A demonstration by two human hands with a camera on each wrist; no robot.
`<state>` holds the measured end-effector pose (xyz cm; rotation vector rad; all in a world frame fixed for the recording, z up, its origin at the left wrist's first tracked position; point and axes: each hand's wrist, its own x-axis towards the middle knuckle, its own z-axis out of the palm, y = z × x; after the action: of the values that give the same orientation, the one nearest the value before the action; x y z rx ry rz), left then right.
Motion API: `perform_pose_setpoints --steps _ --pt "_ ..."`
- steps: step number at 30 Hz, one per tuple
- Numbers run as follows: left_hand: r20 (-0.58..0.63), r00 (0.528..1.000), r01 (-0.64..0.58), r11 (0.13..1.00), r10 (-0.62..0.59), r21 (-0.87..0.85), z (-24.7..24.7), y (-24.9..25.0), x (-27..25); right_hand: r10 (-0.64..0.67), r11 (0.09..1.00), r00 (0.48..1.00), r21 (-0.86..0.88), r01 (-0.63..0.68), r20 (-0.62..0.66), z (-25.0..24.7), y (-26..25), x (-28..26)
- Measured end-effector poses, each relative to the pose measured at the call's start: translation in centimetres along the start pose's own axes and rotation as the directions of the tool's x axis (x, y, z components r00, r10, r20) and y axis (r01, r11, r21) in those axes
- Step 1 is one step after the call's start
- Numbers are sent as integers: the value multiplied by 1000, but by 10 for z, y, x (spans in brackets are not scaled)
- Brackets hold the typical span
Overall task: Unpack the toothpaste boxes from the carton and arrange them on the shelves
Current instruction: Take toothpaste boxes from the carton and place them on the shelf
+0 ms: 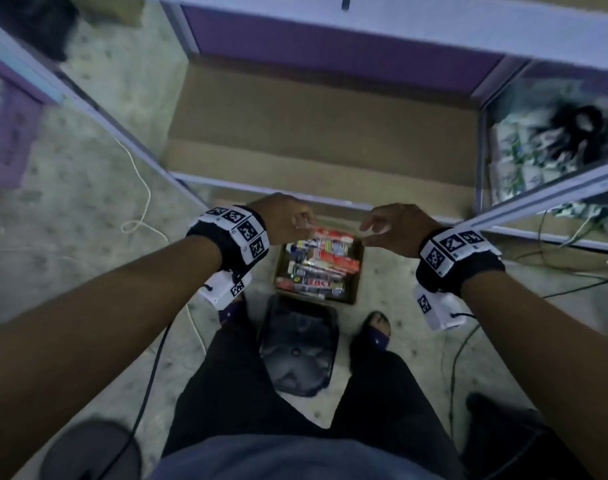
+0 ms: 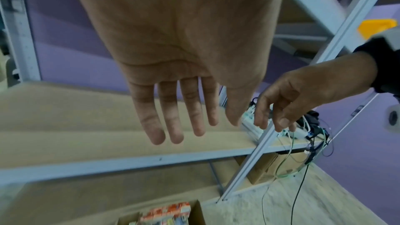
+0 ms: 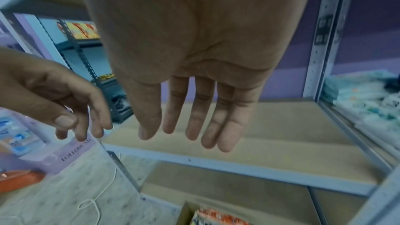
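Both hands hang in the air above the carton (image 1: 316, 268), in front of the shelf edge (image 1: 295, 188). The left hand (image 1: 283, 218) holds nothing, its fingers (image 2: 171, 119) straight and a little apart. The right hand (image 1: 396, 228) holds nothing too, fingers (image 3: 194, 115) loose. The toothpaste boxes (image 1: 321, 258) lie packed in the carton on the floor. The shelf (image 1: 323, 133) has a wide bare board.

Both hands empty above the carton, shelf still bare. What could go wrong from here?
1. The toothpaste boxes lie jumbled in the carton, so a grab by the left hand or right hand may snag or drop some.
2. Cables trail across the floor beside the feet: a trip or snag risk when stepping toward the shelf.
3. The dark object between the feet crowds the footing.
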<state>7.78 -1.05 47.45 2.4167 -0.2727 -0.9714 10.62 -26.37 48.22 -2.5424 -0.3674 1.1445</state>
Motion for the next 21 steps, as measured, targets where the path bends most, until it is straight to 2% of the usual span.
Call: perform_pose_setpoints --steps 5,12,16,21 --pt "54 994 97 992 -93 -86 63 -43 42 34 999 996 35 -37 81 64 34 49" --pt "85 969 240 966 -232 -100 154 -112 105 121 992 985 17 -124 126 156 85 128" --pt "120 957 278 955 -266 -106 202 -148 138 170 983 977 53 -178 130 205 113 169" --pt "92 959 279 951 -268 -133 256 -195 176 193 980 972 18 -197 138 256 144 218"
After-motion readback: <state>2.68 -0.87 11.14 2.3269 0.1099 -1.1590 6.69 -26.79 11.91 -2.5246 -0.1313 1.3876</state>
